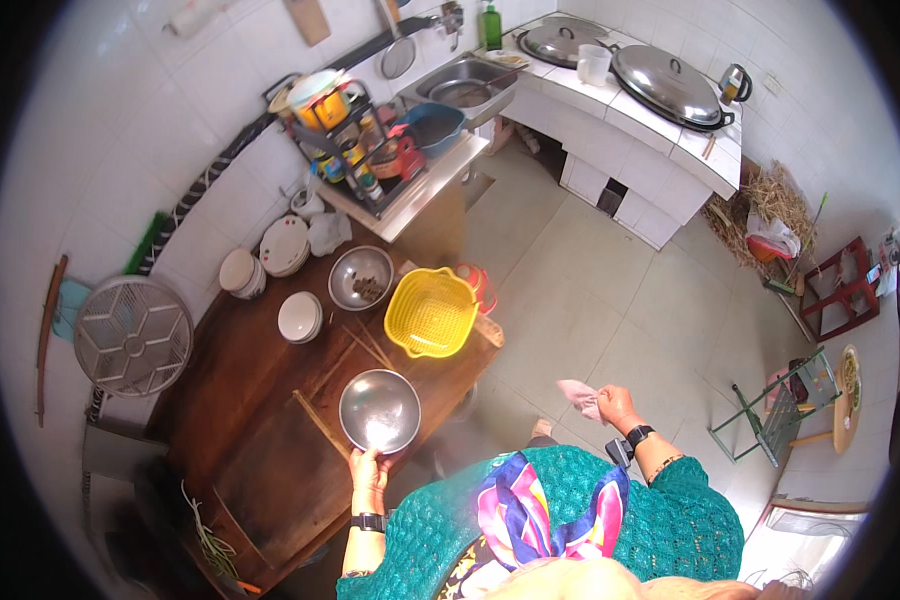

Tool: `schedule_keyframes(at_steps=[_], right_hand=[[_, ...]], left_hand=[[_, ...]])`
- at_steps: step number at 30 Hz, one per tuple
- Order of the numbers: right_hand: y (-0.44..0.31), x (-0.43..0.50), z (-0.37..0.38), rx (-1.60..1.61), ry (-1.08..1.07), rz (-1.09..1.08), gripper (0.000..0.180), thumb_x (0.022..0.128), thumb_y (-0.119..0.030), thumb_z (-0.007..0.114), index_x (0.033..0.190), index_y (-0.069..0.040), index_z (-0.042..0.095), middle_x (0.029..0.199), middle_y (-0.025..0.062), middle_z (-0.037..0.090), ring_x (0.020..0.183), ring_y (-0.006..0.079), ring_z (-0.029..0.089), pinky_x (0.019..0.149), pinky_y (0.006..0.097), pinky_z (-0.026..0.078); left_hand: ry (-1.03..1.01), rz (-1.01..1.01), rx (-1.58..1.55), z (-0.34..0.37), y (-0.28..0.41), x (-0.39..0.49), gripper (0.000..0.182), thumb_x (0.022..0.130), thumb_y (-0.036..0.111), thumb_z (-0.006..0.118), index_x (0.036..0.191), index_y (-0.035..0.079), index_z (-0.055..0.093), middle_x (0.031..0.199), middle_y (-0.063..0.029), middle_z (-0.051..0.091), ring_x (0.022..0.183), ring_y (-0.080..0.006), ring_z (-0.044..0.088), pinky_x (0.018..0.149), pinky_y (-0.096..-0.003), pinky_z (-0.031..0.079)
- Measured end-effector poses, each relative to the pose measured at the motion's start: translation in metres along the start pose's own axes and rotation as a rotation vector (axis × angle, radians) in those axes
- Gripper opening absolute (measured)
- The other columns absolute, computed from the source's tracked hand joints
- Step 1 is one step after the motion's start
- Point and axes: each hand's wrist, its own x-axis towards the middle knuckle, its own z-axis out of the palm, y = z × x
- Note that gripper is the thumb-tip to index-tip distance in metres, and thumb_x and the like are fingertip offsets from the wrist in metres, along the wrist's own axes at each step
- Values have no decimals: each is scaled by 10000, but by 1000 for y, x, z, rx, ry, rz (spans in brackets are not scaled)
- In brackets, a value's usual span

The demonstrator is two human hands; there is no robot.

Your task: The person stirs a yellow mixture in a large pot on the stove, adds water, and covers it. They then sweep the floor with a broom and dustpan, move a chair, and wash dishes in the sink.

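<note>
My left hand (369, 474) grips the near rim of a stainless steel bowl (379, 405) at the edge of the brown wooden table (270, 480). Light glares on the bowl's inside, and I see nothing in it. Out to the right, above the floor, my right hand (618, 406) holds a pale pink cloth (579, 397) that hangs out past the fingers. Beyond the steel bowl a yellow plastic basket (431, 315) sits on the table. A second metal bowl (360, 279) with dark brown pieces in it stands beside the basket.
Stacked white bowls (300, 318) and plates (283, 244) line the table's wall side. Chopsticks (367, 341) lie near the basket. Further off are a condiment rack (345, 150), a sink (472, 82) and a tiled stove with lidded woks (671, 84). A green folding chair (784, 405) stands right.
</note>
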Motion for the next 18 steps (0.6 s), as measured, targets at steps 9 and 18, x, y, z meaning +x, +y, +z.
schedule_keyframes(at_steps=[9,18], right_hand=[[60,65,-108,412,190,14,230,833,-145,527,762,31,655,633,112,651,588,138,604,537,327,491],[29,138,-200,934,90,133,172,806,-174,639,726,-29,592,720,62,623,640,144,597,559,300,504]], left_hand=[[-293,101,130,210,6,22,254,829,-19,557,1083,-16,567,875,-74,614,695,-162,611,762,-436,606],[-518,67,332,389,-22,132,350,812,-25,478,1142,-141,489,1062,-266,626,922,-415,669,855,-495,592]])
